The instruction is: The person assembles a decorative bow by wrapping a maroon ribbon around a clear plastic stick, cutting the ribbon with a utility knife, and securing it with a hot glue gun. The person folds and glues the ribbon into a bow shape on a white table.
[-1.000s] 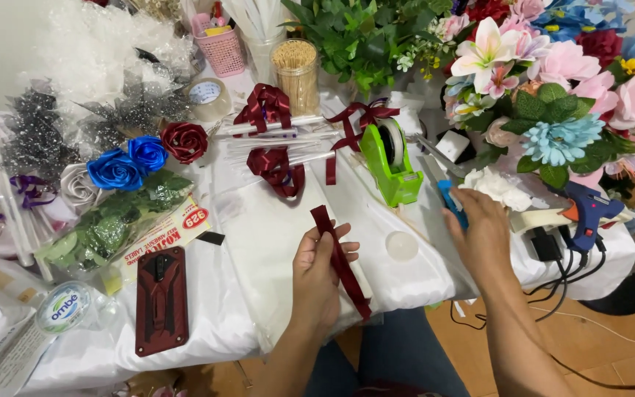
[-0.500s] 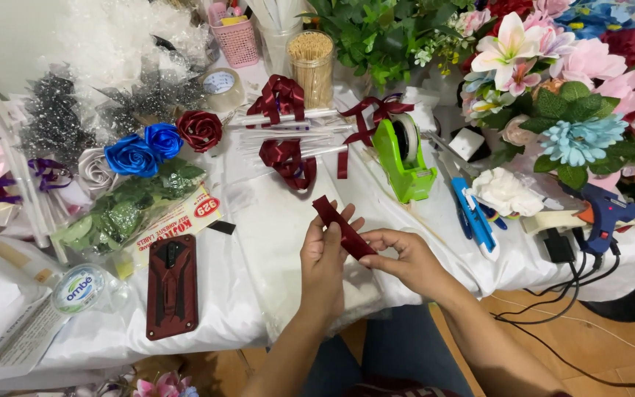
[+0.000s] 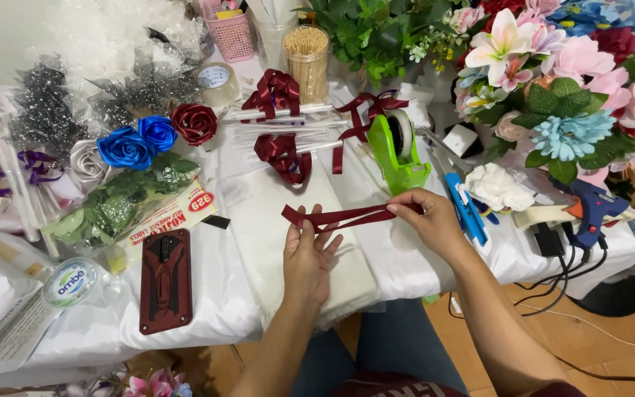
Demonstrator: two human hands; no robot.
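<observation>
Your left hand (image 3: 309, 254) and right hand (image 3: 429, 220) each pinch an end of the dark red ribbon strip (image 3: 347, 216), stretched above the white cloth (image 3: 259, 206); it's light, limp, slippery—grip near the ends.

Dark red ribbon strip (image 3: 347, 216), folded lengthwise, stretched level above the white tablecloth (image 3: 273, 220).

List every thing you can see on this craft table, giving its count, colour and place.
ribbon strip: one, dark red, stretched between both hands
tape dispenser: one, green, table centre
ribbon roses: several, blue, red, silver, left
phone case: one, dark red, front left
glue gun: one, blue, right edge
stick jar: one, clear, back
artificial flowers: many, pink, white, blue, back right
left hand: one, pinching ribbon's left end
right hand: one, pinching ribbon's right end
</observation>
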